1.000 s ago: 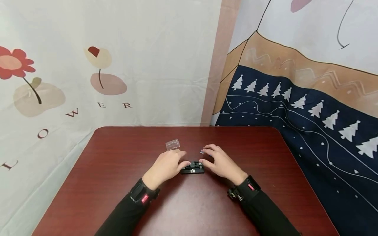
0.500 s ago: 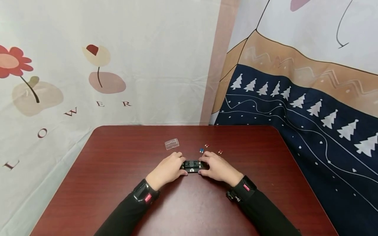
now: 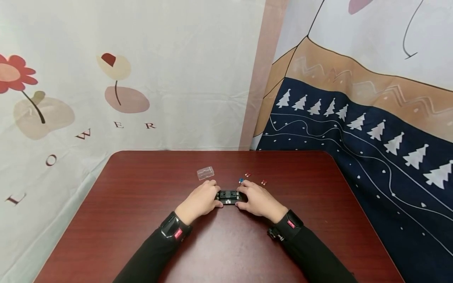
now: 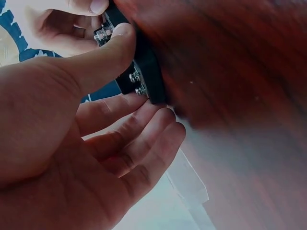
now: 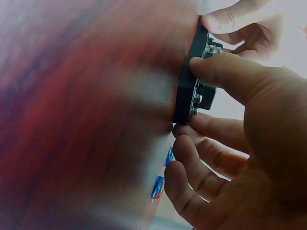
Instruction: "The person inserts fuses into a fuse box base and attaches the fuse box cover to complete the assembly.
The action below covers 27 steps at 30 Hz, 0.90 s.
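Note:
A small black fuse block (image 3: 228, 197) with metal screw terminals sits between my two hands near the middle of the table. My left hand (image 3: 199, 199) grips its left end, thumb on the near side and fingers at the far side. At the other end, my right hand (image 3: 260, 199) holds the block the same way. The left wrist view shows the block (image 4: 151, 72) edge-on, low over the tabletop, with terminal screws beside the left thumb (image 4: 120, 45). In the right wrist view, the right thumb (image 5: 206, 67) presses the block's near edge.
Past the right hand lie a blue blade fuse (image 3: 241, 181) and two red blade fuses, one farther back (image 3: 247, 175) and one to the right (image 3: 264, 182). A clear plastic cover (image 3: 205, 173) lies beyond the left hand. Patterned cloth (image 3: 198, 78) hangs behind the table (image 3: 141, 173).
Both hands have closed in from around the block to grip its ends, thumbs now along its near side. The right hand drew back, uncovering the red fuses. The block moved slightly left and away.

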### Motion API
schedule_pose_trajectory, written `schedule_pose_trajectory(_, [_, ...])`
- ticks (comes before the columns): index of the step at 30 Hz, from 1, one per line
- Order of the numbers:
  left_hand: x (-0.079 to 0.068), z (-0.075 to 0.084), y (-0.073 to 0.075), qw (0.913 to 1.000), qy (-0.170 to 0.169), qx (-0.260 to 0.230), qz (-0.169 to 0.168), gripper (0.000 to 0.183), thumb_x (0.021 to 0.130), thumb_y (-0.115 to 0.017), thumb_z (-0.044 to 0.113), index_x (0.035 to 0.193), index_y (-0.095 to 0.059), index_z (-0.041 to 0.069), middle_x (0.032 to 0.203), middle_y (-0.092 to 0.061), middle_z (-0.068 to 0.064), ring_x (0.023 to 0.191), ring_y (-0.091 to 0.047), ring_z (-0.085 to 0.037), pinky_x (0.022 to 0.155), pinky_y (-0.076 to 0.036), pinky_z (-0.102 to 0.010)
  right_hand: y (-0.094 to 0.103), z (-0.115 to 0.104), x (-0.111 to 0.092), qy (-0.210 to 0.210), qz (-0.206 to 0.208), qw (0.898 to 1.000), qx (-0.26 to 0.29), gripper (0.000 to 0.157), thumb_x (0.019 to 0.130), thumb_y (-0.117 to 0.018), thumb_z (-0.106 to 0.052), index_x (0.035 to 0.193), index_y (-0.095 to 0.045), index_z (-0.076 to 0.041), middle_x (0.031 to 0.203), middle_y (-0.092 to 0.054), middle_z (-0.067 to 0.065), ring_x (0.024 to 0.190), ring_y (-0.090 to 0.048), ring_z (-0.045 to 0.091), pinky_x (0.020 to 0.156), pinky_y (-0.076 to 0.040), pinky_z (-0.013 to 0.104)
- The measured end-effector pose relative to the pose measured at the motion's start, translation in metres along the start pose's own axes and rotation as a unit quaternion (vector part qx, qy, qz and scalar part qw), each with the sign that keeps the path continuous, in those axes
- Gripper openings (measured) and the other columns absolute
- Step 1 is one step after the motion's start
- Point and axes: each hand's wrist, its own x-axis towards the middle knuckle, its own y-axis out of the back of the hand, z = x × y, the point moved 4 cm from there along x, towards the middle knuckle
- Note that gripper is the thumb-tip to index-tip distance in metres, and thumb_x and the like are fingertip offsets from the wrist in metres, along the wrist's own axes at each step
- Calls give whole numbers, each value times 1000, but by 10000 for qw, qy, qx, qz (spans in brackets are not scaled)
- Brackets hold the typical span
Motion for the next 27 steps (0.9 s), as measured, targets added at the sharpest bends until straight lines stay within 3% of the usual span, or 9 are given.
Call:
schedule_pose_trajectory(20, [-2,-3,2,9999,-13,-64,-98,42,88,-84,32,116,-76,1,106,-65,-9,100,-63,-30,93,-56,-46,3,-5,-1,49,58,10000,-9,44,92,-78,-39,125,-73,-10,115,-61,2,92,-58,15,80,-53,36])
schedule_pose_trajectory(27, [-1,-1,2,9997,72,-103,-197,42,88,-85,30,115,-76,0,105,-64,-11,99,-60,-31,92,-55,-46,5,-3,-3,-31,-113,9997,191,49,95,-76,-41,131,-71,-9,120,-62,3,95,-59,15,84,-54,37])
